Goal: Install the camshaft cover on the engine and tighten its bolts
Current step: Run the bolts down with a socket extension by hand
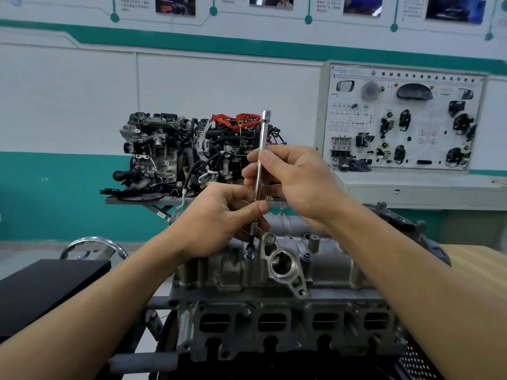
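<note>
The fingers of my right hand are curled round the middle of a long chrome extension bar. My thumb is on the near side, and I hold the bar almost upright, with its thicker top end standing clear above my knuckles. Lower down, my left hand pinches the same bar between thumb and forefinger, just above the socket at its bottom end. The socket hangs right over a bolt with a reddish collar that stands in a hole near the left end of the camshaft cover. I cannot tell whether the socket is seated on the bolt head. The cover lies on top of the engine directly in front of me, with a round open port just right of the bolt. The engine's row of four rectangular ports faces me below it. To the right, behind my forearm, is a wooden worktop. To the near left lies a flat black slab, with a chrome ring just beyond it. Far off, two display engines sit on a grey shelf against the wall, the right one with red parts on top. A training board hung with car parts stands at the far right.
</note>
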The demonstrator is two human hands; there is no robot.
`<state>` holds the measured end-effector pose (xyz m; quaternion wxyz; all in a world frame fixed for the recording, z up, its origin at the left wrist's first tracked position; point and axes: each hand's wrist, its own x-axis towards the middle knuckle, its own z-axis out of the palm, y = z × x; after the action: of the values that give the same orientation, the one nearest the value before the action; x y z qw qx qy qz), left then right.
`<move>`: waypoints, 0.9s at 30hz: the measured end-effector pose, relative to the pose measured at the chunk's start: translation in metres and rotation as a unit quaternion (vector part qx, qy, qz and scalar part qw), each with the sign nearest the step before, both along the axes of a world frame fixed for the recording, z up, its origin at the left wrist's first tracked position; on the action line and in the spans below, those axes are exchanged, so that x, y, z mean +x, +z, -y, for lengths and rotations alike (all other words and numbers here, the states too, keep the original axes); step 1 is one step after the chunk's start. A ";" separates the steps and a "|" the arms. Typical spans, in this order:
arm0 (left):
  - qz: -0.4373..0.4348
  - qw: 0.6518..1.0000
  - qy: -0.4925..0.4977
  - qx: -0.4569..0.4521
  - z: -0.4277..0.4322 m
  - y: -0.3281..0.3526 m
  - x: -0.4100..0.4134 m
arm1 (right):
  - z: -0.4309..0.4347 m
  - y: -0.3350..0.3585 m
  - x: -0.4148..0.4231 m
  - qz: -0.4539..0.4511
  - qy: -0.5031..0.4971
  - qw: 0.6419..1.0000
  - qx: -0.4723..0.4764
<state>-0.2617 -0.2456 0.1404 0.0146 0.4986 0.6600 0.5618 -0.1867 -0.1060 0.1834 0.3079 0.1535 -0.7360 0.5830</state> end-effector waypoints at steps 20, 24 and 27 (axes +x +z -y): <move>0.025 0.999 -0.013 0.044 0.005 0.002 0.000 | 0.009 0.006 0.001 -0.021 -0.102 0.993 0.049; 0.036 0.998 -0.015 0.047 0.008 0.001 -0.004 | 0.012 0.007 -0.001 0.003 -0.095 0.994 0.056; 0.024 0.999 -0.028 -0.003 0.008 0.002 -0.005 | 0.013 0.006 0.001 0.021 -0.048 0.997 0.058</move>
<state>-0.2665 -0.2537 0.1422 0.0473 0.5028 0.6469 0.5714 -0.1858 -0.1189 0.1892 0.3104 0.1239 -0.7815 0.5268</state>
